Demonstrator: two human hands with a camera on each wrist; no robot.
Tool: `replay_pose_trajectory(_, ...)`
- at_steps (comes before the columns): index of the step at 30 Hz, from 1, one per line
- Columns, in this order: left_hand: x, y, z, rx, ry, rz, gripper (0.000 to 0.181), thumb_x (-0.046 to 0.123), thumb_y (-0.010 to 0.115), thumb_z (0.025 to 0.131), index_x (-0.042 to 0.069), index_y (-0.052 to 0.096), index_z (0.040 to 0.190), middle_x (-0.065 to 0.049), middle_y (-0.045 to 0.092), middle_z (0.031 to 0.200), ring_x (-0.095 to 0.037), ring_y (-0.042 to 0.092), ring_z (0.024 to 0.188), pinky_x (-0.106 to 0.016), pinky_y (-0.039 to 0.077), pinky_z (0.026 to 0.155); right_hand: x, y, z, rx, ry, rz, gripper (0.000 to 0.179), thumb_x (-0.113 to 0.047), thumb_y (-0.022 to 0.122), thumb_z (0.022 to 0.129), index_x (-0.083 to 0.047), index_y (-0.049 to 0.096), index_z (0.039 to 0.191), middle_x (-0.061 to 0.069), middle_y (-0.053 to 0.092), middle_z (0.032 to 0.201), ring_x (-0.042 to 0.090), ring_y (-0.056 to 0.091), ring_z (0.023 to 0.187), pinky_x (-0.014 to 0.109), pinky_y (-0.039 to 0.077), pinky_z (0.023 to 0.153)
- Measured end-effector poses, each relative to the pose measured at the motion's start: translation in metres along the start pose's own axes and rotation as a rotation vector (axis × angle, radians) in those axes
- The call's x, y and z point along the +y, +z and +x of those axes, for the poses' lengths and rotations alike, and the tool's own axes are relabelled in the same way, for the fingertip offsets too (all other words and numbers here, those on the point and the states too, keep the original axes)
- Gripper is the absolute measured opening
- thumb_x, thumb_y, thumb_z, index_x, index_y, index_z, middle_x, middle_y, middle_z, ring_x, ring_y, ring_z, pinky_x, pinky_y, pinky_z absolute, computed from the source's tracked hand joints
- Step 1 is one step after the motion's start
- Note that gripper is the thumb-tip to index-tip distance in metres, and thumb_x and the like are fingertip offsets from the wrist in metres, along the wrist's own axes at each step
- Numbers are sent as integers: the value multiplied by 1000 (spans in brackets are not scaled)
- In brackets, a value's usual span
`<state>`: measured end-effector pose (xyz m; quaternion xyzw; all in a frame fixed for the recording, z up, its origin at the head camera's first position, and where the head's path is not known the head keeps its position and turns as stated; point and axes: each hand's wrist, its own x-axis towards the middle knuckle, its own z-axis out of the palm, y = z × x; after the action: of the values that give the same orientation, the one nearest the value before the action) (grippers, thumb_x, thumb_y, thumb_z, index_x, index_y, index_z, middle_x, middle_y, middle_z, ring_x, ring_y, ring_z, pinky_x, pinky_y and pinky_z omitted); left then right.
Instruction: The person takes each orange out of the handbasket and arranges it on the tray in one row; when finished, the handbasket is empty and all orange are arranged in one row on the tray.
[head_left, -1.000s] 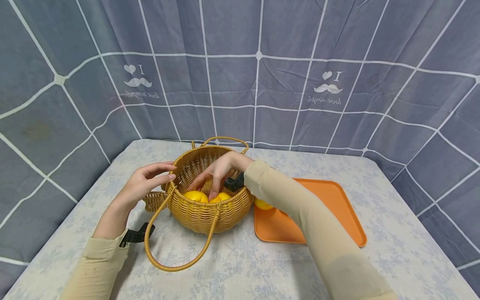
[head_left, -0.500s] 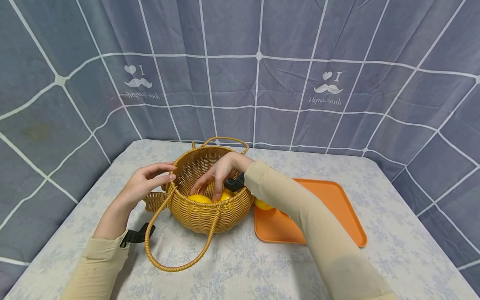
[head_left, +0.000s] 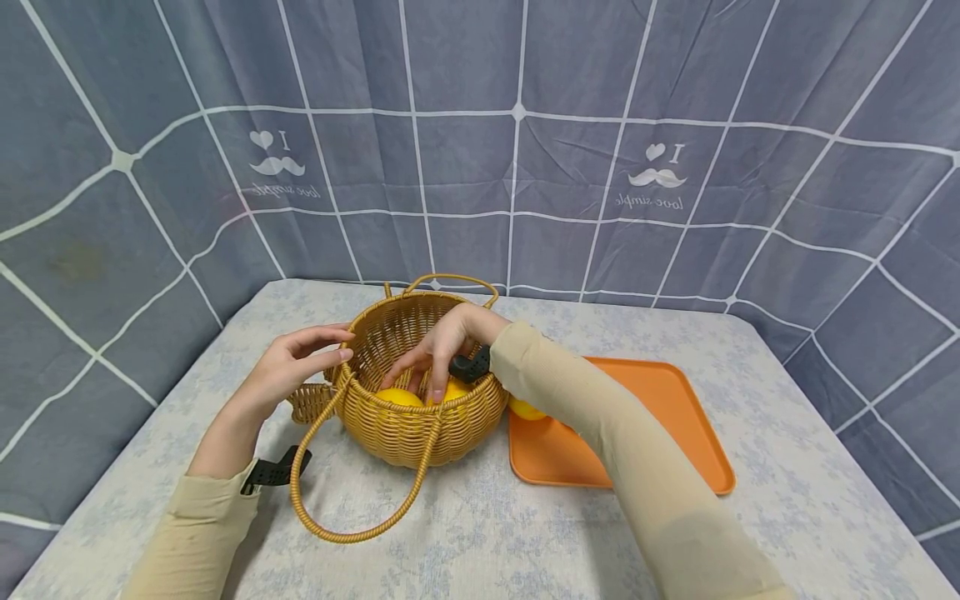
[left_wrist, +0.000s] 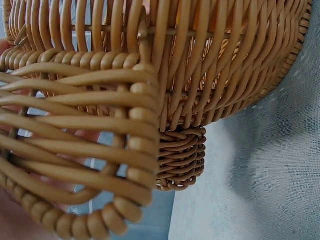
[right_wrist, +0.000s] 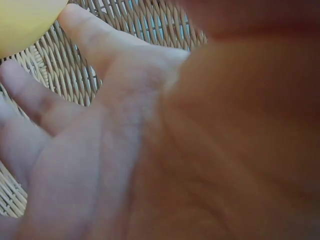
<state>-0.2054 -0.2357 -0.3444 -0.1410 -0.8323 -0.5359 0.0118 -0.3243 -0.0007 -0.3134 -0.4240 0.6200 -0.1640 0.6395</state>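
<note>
The wicker basket (head_left: 420, 429) holds two smooth, rounded yellow fruits, a left one (head_left: 400, 397) and a right one (head_left: 454, 390) partly behind the fingers. Reaching in over the basket's right rim, my right hand (head_left: 442, 342) has its thumb and fingers spread apart, tips down by the fruits. In the right wrist view the thumb tip meets the edge of a yellow fruit (right_wrist: 25, 22), while the fingers lie loosely extended. My left hand (head_left: 288, 367) rests its extended fingertips and thumb against the left rim; the basket's wicker tail (left_wrist: 85, 130) covers much of it in the left wrist view.
An orange tray (head_left: 660, 400) lies right of the basket, partly under my right forearm. Another yellow fruit (head_left: 525, 409) sits at its left edge. One basket handle (head_left: 352, 537) droops to the front, another stands at the back. A grid-patterned curtain (head_left: 570, 167) hangs behind the table.
Inside the basket, the right fingers have shifted slightly right and spread apart. The left yellow fruit has moved a little to the right. My left hand has stayed at the rim.
</note>
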Motion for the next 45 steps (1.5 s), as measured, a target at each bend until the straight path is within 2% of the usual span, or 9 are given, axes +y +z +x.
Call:
replay_pose_trajectory(4, 0, 0, 0, 0, 2, -5, 43, 29, 63, 91, -1, 58, 122, -11, 45, 139, -28, 37, 130, -31, 39, 93, 0, 0, -1, -7, 6, -15, 84, -4, 63, 85, -17, 13, 152, 12, 44, 136, 17, 43, 124, 30, 36, 101)
replay_pose_trajectory(11, 1, 0, 0, 5, -1, -3, 43, 29, 64, 91, -1, 58, 122, -12, 46, 139, -28, 37, 130, -39, 36, 96, -1, 0, -1, 9, 8, -37, 79, -12, 58, 89, -17, 11, 152, 12, 41, 138, 15, 43, 124, 29, 37, 101)
replay_pose_trajectory(17, 1, 0, 0, 7, -4, 1, 44, 29, 64, 91, -1, 58, 122, -12, 46, 139, -28, 38, 130, -35, 39, 94, -1, 1, -2, 4, -1, -45, 80, -11, 58, 89, -17, 10, 152, 12, 41, 138, 14, 41, 125, 29, 36, 101)
replay_pose_trajectory(21, 1, 0, 0, 8, -11, 1, 44, 30, 64, 91, 0, 58, 123, -12, 46, 139, -28, 38, 130, -33, 39, 94, -1, 1, -2, 7, -18, 24, 76, -7, 59, 87, -14, 16, 149, 16, 42, 134, 19, 45, 122, 32, 39, 99)
replay_pose_trajectory(24, 1, 0, 1, 9, -15, -1, 43, 30, 64, 91, 1, 59, 122, -12, 46, 139, -28, 38, 130, -32, 39, 93, 0, 2, -2, 19, -46, 49, 69, -3, 61, 82, -7, 26, 141, 17, 45, 127, 21, 46, 117, 32, 42, 95)
replay_pose_trajectory(27, 1, 0, 1, 9, -13, -5, 43, 30, 64, 91, 1, 59, 122, -12, 46, 139, -27, 38, 130, -30, 39, 94, 0, 1, -1, 26, -90, 8, 61, -2, 63, 78, -3, 33, 131, 14, 45, 119, 19, 43, 112, 29, 43, 89)
replay_pose_trajectory(32, 1, 0, 0, 7, -14, -10, 44, 30, 64, 91, 0, 58, 123, -11, 46, 139, -27, 38, 130, -29, 39, 94, 0, -1, 0, -6, -146, -39, 57, 0, 66, 75, -2, 40, 125, 11, 42, 114, 15, 41, 107, 27, 42, 80)
replay_pose_trajectory(38, 1, 0, 0, 7, -12, -13, 45, 29, 64, 91, -1, 57, 123, -11, 46, 139, -27, 38, 130, -27, 39, 93, 2, -5, -1, -75, -173, -31, 62, 7, 67, 72, 1, 40, 128, 18, 39, 117, 16, 39, 108, 27, 42, 77)
replay_pose_trajectory(45, 1, 0, 1, 8, -8, -18, 44, 29, 64, 91, -1, 57, 123, -11, 47, 138, -28, 38, 130, -23, 40, 91, 1, -4, -2, -64, -188, -60, 60, 3, 70, 70, -2, 45, 123, 13, 43, 116, 14, 42, 108, 28, 43, 78)
